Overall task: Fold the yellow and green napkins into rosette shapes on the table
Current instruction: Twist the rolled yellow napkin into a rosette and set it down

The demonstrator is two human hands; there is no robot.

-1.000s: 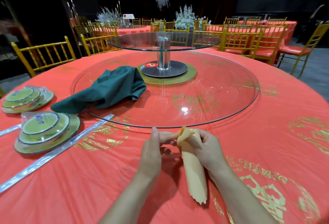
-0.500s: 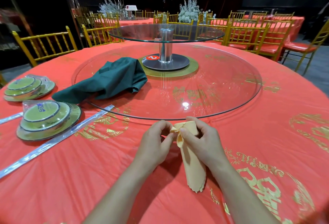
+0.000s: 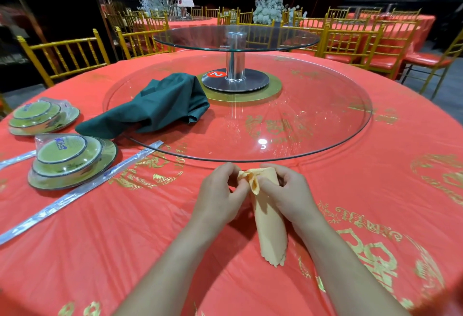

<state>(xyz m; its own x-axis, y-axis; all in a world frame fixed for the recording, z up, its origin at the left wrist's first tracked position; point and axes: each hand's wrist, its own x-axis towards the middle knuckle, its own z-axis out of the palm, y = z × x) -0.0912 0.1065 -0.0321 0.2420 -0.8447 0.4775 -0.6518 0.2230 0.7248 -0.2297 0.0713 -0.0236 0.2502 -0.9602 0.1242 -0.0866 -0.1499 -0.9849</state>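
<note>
At a banquet table [image 3: 125, 240] draped in red, the glass turntable [image 3: 325, 120] lies just beyond my fingertips [image 3: 263, 180]. The green napkin [image 3: 160, 110] lies heaped on it, well off to their left. Between them, the rolled yellow napkin [image 3: 270, 223] trails back toward me. My left hand [image 3: 218, 197] and right hand [image 3: 288, 195] both pinch its top, fingers curled on the cloth. Best, I judge, to peel the layers outward evenly while holding the roll firm.

Yellow napkin [image 3: 269, 223] matt cloth; turntable [image 3: 325, 115] glossy glass; tablecloth [image 3: 150, 228] shiny plastic.
</note>
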